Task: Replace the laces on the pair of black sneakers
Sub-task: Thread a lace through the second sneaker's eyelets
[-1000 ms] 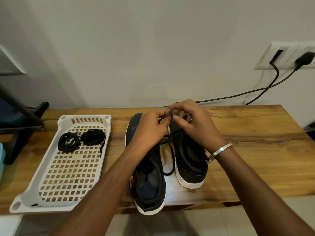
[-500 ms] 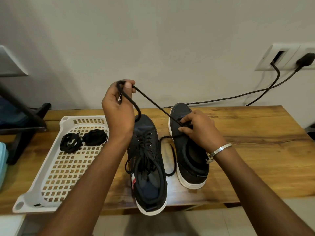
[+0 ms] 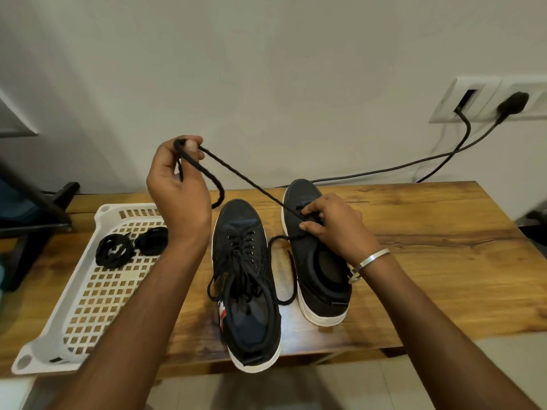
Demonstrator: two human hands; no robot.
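Note:
Two black sneakers with white soles stand side by side on the wooden table [image 3: 429, 261], toes toward the wall. The left sneaker [image 3: 245, 279] is laced, its lace ends loose. My right hand [image 3: 331, 226] rests on the right sneaker [image 3: 318, 261] near its front eyelets, fingers curled round the lace there. A black lace [image 3: 242, 179] runs taut from those eyelets up to my raised left hand [image 3: 177, 184], which pinches its end. Another stretch of lace [image 3: 291, 276] lies between the shoes.
A white perforated tray [image 3: 88, 300] sits on the table's left part with two coiled black laces [image 3: 115, 253] in it. Two black cables [image 3: 414, 164] run from a wall socket [image 3: 479, 102] behind the table. A dark stand [image 3: 35, 214] is at far left.
My left hand has left the right shoe's toe and risen up and to the left, drawing the lace out taut. My right hand stayed on the right sneaker.

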